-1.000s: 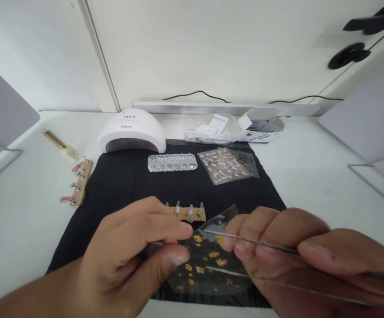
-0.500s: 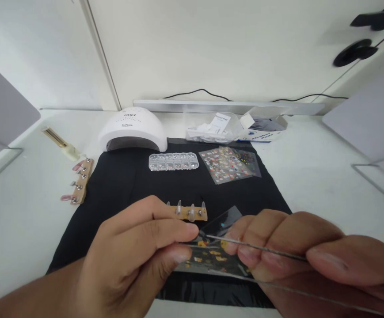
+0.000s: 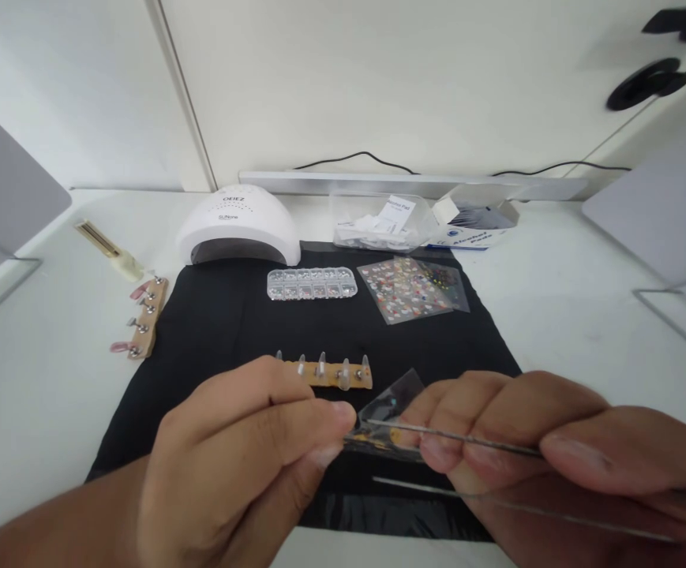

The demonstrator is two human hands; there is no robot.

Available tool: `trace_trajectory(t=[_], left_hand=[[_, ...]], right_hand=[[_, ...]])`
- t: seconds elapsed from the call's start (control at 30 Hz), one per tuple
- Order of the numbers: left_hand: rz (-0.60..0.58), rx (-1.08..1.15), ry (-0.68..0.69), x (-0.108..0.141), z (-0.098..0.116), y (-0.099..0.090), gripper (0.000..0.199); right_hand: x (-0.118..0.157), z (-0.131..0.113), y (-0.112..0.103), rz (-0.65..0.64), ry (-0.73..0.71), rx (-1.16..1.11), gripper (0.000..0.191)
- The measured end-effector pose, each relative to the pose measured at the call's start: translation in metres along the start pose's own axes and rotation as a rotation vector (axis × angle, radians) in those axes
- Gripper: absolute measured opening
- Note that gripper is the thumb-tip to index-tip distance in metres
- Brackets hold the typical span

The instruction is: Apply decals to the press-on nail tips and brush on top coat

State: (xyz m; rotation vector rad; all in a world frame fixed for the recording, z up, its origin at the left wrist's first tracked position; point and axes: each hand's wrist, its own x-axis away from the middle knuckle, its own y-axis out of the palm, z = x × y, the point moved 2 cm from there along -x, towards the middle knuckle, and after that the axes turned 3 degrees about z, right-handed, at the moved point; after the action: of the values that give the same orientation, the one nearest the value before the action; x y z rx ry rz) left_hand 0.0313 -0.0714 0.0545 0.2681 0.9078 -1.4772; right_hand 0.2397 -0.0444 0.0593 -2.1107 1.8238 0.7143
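Note:
My left hand [image 3: 241, 450] is closed, with thumb and forefinger pinching a clear nail sticker sheet [image 3: 399, 394]. Gold-yellow designs on the sheet show only as a thin strip, since it is tilted nearly edge-on. My right hand [image 3: 514, 442] is closed around thin metal tweezers [image 3: 461, 435], whose two arms stand apart and point left. Its fingertips also touch the right side of the sheet, and one tweezer tip lies close to the sheet's designs. Just beyond my left hand is a wooden strip [image 3: 334, 375] bearing several clear nail tips on metal posts, partly hidden by that hand.
A black cloth [image 3: 230, 315] covers the table's middle. On it lie a rhinestone case [image 3: 312, 284] and more sticker sheets [image 3: 407, 292]. Behind stand a white nail lamp [image 3: 239, 225], a clear tray [image 3: 378, 225] and an alcohol pad box [image 3: 476, 225]. Another nail-tip strip [image 3: 150, 319] and a brush bottle [image 3: 111, 251] lie left.
The sticker sheet has tipped from showing its gold-yellow face to nearly edge-on. Both hands keep their hold, and the view has shifted slightly.

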Motion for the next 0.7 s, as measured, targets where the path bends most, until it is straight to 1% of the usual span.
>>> trace_trajectory(t=[0.17,0.27,0.33,0.4,0.47,0.57,0.6,0.63,0.7], left_hand=[[-0.001,0.004,0.054,0.003,-0.003,0.0,0.022],[-0.062,0.056,0.064,-0.004,-0.002,-0.003,0.025],[-0.114,0.081,0.051,-0.009,-0.001,-0.006,0.027],[-0.137,0.102,0.039,-0.013,-0.001,-0.008,0.027],[-0.135,0.118,0.035,-0.015,0.0,-0.009,0.026],[-0.119,0.121,0.025,-0.015,0.0,-0.008,0.026],[-0.112,0.122,0.011,-0.015,0.0,-0.007,0.025],[-0.11,0.126,-0.009,-0.015,0.0,-0.006,0.025],[-0.114,0.139,-0.06,-0.016,0.0,-0.005,0.026]], right_hand=[[-0.001,0.002,-0.002,-0.034,-0.02,-0.046,0.026],[-0.001,0.002,-0.002,-0.084,0.003,-0.041,0.026],[-0.002,0.002,-0.004,-0.093,0.01,-0.04,0.025],[-0.004,0.002,-0.005,-0.089,0.014,-0.044,0.024],[-0.007,0.001,-0.006,-0.115,0.017,-0.057,0.022],[-0.009,0.001,-0.003,-0.206,0.003,-0.094,0.021],[-0.009,0.002,-0.003,-0.177,-0.015,-0.104,0.021],[-0.008,0.003,-0.003,-0.084,-0.009,-0.092,0.02],[-0.006,0.006,0.0,-0.036,-0.028,-0.092,0.021]])
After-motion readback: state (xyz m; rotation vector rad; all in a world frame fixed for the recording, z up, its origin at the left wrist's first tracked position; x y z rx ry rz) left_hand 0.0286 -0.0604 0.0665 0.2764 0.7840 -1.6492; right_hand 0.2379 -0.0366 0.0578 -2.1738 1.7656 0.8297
